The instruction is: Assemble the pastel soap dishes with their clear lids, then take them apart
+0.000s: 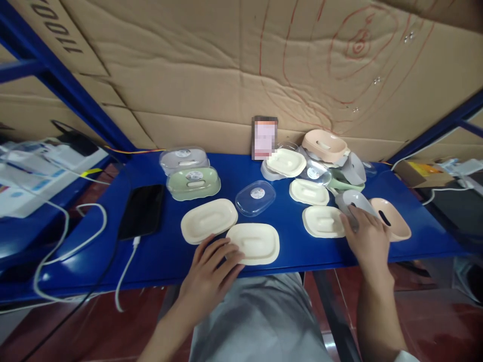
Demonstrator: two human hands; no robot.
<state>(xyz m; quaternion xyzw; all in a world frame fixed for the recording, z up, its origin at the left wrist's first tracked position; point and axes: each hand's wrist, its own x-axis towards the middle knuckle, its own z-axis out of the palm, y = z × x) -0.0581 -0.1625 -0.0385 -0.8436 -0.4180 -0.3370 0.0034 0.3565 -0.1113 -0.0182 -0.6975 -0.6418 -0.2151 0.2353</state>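
Cream tray: light, stiff, smooth plastic, likely slippery; your left hand rests spread on its near edge, your right hand curls on a grey dish; grip by the rim.

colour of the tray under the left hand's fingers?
Cream, plain with no pattern: the tray under the left hand. Head view shows it.

- Glossy deep-blue flat table.
- Cream oval plastic tray and three matching cream trays.
- Pale-green lidded oval box; grey lidded oval box.
- Clear oval lid with round white sticker.
- Peach oval dish.
- Black rectangular phone, white cable.
- Brown corrugated cardboard wall, red scribbled lines.
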